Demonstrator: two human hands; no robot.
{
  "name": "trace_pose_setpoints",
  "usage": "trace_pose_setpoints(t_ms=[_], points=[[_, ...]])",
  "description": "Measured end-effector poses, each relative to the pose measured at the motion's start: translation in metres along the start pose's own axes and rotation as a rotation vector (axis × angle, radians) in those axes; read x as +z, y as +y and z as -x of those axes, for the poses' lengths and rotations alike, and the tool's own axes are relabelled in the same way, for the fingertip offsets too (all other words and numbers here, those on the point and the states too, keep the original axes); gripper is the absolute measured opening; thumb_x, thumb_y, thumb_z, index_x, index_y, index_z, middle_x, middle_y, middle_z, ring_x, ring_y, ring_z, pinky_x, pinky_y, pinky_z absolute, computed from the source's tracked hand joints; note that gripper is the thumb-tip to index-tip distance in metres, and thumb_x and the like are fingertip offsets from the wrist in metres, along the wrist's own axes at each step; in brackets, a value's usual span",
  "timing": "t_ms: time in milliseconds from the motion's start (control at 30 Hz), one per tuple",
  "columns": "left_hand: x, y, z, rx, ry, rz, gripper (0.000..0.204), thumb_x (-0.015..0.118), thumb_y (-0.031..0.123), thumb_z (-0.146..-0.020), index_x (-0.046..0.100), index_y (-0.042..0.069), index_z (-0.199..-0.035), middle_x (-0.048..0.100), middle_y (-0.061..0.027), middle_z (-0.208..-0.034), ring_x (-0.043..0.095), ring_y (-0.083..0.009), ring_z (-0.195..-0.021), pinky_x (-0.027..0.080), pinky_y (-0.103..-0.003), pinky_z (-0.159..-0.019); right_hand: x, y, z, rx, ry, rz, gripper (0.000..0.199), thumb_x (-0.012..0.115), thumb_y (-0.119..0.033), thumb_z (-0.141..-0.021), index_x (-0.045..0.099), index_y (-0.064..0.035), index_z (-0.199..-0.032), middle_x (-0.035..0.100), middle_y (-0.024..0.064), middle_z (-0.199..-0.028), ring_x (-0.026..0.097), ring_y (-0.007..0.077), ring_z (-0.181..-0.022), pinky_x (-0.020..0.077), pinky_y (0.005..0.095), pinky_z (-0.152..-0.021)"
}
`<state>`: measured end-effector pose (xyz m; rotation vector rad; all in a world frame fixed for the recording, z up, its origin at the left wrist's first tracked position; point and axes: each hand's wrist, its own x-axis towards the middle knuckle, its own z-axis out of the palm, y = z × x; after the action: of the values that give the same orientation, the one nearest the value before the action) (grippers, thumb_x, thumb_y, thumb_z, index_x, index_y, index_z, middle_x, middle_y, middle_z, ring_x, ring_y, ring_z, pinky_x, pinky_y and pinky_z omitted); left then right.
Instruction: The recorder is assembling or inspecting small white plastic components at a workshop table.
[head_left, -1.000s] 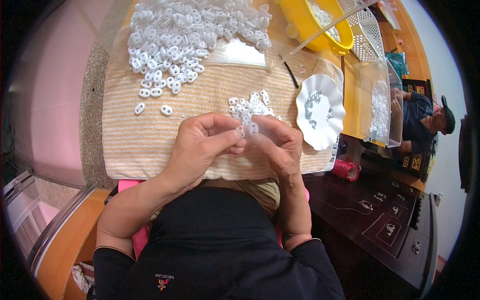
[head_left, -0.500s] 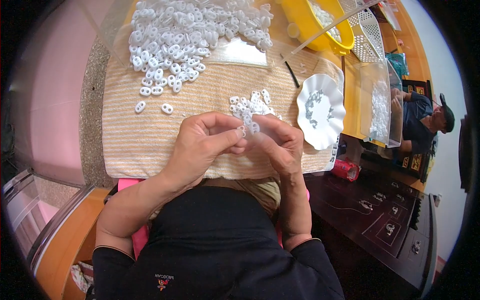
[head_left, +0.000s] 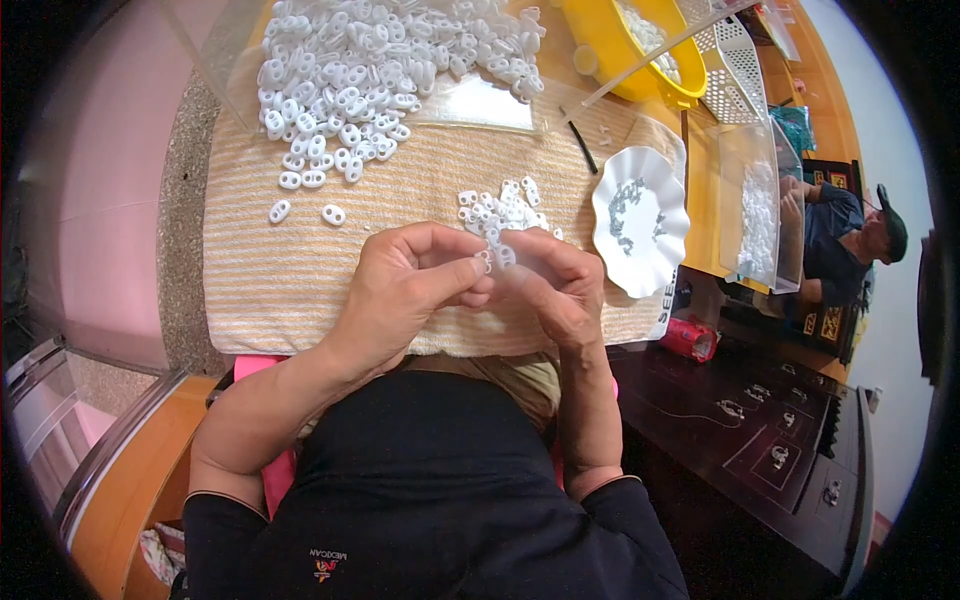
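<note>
My left hand [head_left: 400, 270] pinches a small white ring-like piece [head_left: 486, 259] between thumb and forefinger. Just beside it, my right hand [head_left: 565, 288] grips a white oval two-hole piece [head_left: 507, 257] at its fingertips. The two pieces are very close; whether they touch I cannot tell. Right behind my fingertips lies a small heap of white two-hole pieces [head_left: 512, 207], partly hidden by the hands. To the right, a white scalloped plate [head_left: 672, 225] bears many tiny grey bits.
A large pile of white two-hole pieces [head_left: 345, 70] spills from a clear tray [head_left: 475, 108] onto the striped towel [head_left: 270, 290]. A thin black stick [head_left: 583, 147] lies near the plate. Farther right are a yellow basin [head_left: 625, 60], a clear bin [head_left: 735, 200] and another person [head_left: 835, 240].
</note>
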<state>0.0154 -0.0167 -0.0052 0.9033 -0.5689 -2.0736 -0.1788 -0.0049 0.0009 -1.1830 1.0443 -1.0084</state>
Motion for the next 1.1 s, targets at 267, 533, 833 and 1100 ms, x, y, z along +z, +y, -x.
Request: trace_pose_setpoints(t_ms=[267,533,833,1100], points=[[-0.0003,-0.0012,0.0003,-0.001,-0.007,-0.006,0.017,0.064,0.005,-0.088,0.061,-0.004,-0.102,0.068,-0.0113,-0.091,0.067,-0.0145,-0.078,0.057,-0.027,-0.072,0.0045,-0.0052,0.0012,0.077,0.050,0.008,0.031,0.066,-0.002,-0.080,0.064,0.0071,-0.109,0.066,0.0097,-0.102,0.062,0.0154,-0.093,0.0471,0.0268,-0.085],[0.0003,-0.0005,0.0013,-0.025,-0.003,0.011,0.018,0.064,0.005,-0.088,0.062,-0.003,-0.103,0.068,-0.0104,-0.091,0.066,-0.0140,-0.079,0.057,-0.026,-0.073,0.0056,-0.0019,0.0034,0.055,0.009,0.014,0.027,0.063,0.000,-0.088,0.062,0.0046,-0.115,0.064,0.0050,-0.099,0.061,0.0097,-0.089,0.0489,0.0223,-0.078],[0.0014,-0.0004,0.0005,-0.042,-0.005,0.041,0.017,0.064,0.005,-0.087,0.063,-0.002,-0.103,0.068,-0.0093,-0.090,0.066,-0.0133,-0.078,0.057,-0.026,-0.073,0.0066,-0.0025,0.0045,0.103,0.037,-0.022,0.028,0.064,0.000,-0.088,0.062,0.0045,-0.115,0.067,0.0058,-0.097,0.062,0.0097,-0.086,0.0501,0.0217,-0.076],[-0.0005,-0.0013,-0.0001,-0.099,-0.009,0.146,0.015,0.067,0.005,-0.086,0.064,-0.001,-0.099,0.068,-0.0089,-0.088,0.066,-0.0135,-0.077,0.056,-0.025,-0.071,0.0066,-0.0009,0.0048,0.107,0.048,-0.027,0.028,0.065,0.000,-0.087,0.062,0.0048,-0.114,0.068,0.0071,-0.096,0.063,0.0104,-0.085,0.0514,0.0224,-0.075]])
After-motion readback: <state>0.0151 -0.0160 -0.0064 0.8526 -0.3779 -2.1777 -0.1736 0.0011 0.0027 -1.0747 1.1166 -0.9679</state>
